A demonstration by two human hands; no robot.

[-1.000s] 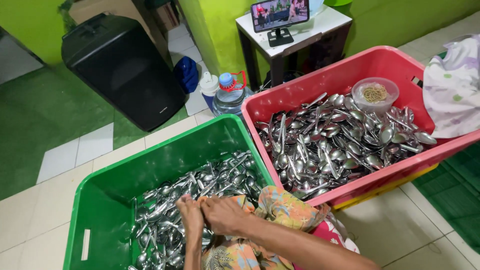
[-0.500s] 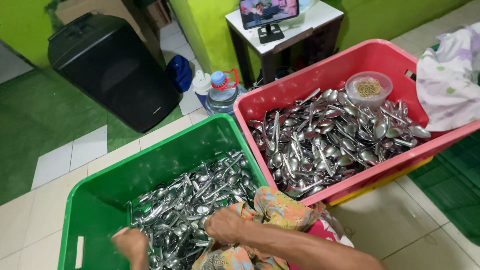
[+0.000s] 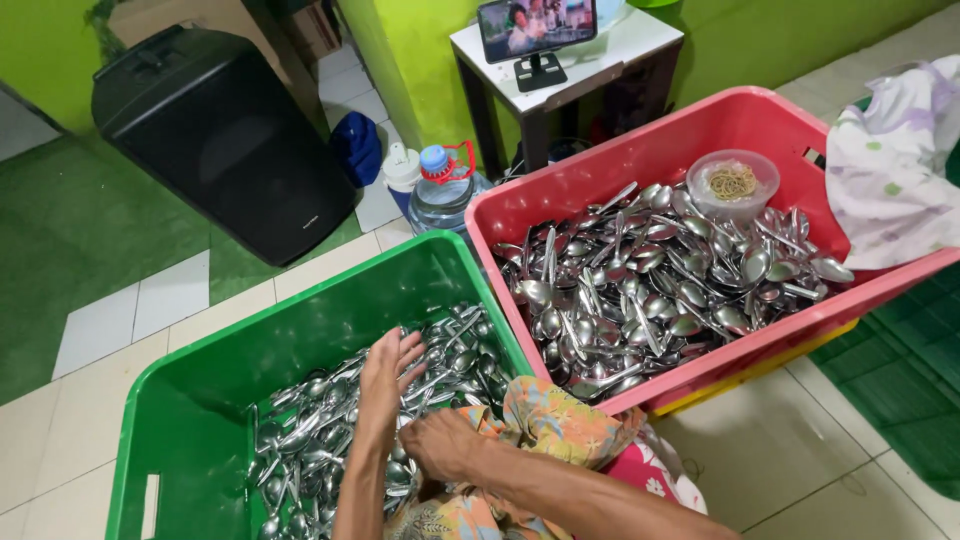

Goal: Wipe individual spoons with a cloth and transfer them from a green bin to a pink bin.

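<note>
Low in the frame's centre, the left hand [image 3: 388,368] lies open-fingered on shiny steel spoons [image 3: 330,430] heaped in the green plastic crate [image 3: 215,375], stiff, slippery, best pinched by the handles, while the right hand [image 3: 440,445] curls, grip unclear.

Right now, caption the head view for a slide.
Left hand reaches into spoons in green crate; right hand hovers close.
</note>
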